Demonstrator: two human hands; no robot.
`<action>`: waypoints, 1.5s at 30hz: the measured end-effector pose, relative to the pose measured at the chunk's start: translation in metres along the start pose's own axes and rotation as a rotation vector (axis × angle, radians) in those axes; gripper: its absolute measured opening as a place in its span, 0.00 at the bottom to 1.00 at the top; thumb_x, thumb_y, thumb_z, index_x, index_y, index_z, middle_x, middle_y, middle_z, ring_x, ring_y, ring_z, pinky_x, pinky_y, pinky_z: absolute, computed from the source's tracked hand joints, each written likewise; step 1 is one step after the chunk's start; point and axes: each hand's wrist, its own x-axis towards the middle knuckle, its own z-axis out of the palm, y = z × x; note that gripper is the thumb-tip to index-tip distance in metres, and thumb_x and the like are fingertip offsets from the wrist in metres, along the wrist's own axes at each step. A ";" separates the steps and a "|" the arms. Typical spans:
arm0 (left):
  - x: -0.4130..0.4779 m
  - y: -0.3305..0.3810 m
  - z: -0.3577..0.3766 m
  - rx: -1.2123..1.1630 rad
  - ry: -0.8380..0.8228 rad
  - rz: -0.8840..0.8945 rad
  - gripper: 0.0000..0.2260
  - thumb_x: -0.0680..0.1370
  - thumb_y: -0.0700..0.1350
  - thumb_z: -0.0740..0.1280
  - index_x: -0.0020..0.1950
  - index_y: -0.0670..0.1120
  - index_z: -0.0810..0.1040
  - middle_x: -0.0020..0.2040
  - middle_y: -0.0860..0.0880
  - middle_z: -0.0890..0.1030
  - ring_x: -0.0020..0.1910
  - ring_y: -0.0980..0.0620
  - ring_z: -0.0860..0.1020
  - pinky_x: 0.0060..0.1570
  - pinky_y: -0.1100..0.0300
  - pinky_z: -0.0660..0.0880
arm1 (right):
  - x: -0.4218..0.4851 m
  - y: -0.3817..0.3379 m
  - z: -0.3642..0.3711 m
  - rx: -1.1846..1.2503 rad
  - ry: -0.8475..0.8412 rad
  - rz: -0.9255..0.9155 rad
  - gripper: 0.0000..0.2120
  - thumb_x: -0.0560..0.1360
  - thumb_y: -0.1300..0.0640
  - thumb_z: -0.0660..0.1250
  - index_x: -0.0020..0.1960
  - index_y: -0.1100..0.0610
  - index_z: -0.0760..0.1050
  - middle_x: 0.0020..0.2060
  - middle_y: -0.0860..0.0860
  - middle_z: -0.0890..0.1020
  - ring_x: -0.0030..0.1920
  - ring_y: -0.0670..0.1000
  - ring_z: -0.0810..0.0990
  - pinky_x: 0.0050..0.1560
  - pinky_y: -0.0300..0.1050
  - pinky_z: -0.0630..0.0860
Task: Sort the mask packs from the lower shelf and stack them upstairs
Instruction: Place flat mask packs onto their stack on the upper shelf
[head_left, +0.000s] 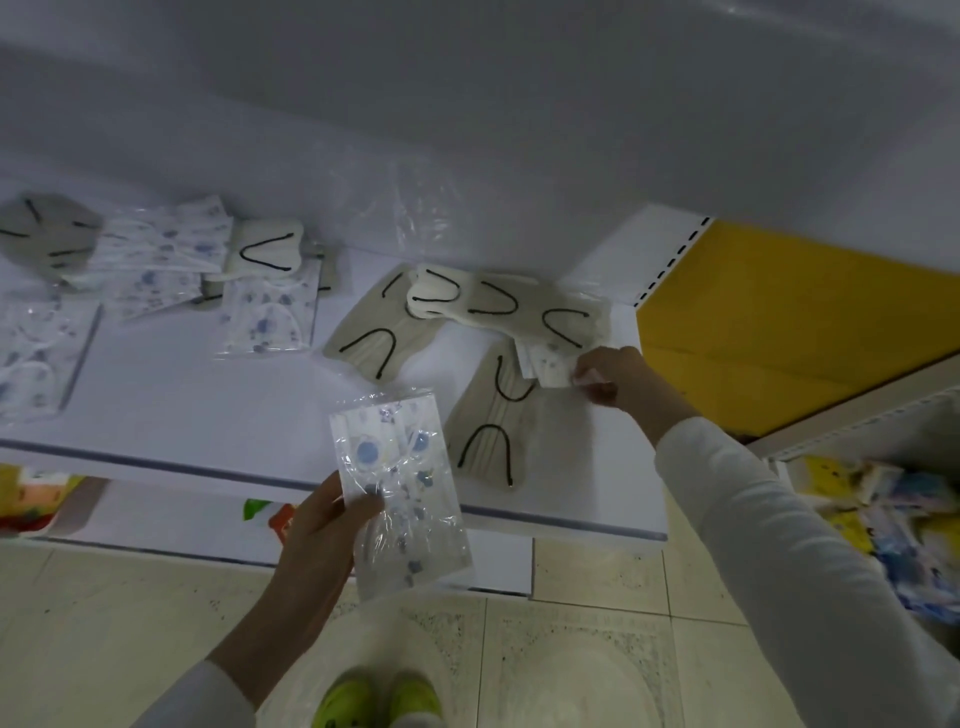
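Clear plastic wraps a mask pack (400, 493) printed with blue figures, held in front of the near edge of a white shelf (182, 395). Its long axis runs away from the person, with the far end tipped slightly to the left. The left hand (317, 525) grips its left edge, thumb curled over the front and fingers hidden behind.

Further right, the right hand (613, 376) reaches onto the shelf and pinches the corner of a second pack (545, 364), small and printed. This pack lies partly under a heap of beige masks (519, 306) with black ear loops, which cover its far end. More beige masks lie just beside it, towards the shelf's front.

Well apart on the left of the shelf lie several printed packs (267, 322), some overlapping, and a grey mask (44, 234) at the far left. An upper shelf overhangs the back of the scene. A yellow panel (779, 322) stands to the right of the shelf. Below are a pale tiled floor (571, 649) and the toes of green shoes (379, 701).
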 end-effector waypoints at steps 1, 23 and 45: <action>0.000 -0.001 0.001 0.005 0.003 -0.002 0.13 0.78 0.34 0.60 0.59 0.44 0.78 0.52 0.43 0.83 0.52 0.41 0.81 0.51 0.42 0.78 | -0.009 0.001 -0.002 0.091 -0.045 0.040 0.06 0.71 0.69 0.67 0.40 0.61 0.73 0.38 0.57 0.76 0.34 0.53 0.75 0.36 0.43 0.74; -0.005 0.008 0.034 -0.264 0.077 -0.143 0.09 0.80 0.42 0.59 0.52 0.45 0.79 0.46 0.43 0.84 0.39 0.48 0.84 0.33 0.55 0.80 | -0.178 0.095 0.048 -0.033 -0.488 -0.257 0.07 0.78 0.62 0.63 0.56 0.57 0.74 0.42 0.50 0.83 0.36 0.45 0.80 0.34 0.35 0.73; 0.001 0.046 -0.184 -0.192 0.317 0.058 0.14 0.76 0.35 0.66 0.57 0.51 0.76 0.52 0.46 0.83 0.49 0.44 0.82 0.48 0.47 0.79 | -0.095 -0.079 0.310 -0.848 0.036 -0.810 0.12 0.80 0.63 0.53 0.50 0.61 0.75 0.54 0.61 0.78 0.55 0.57 0.76 0.52 0.43 0.68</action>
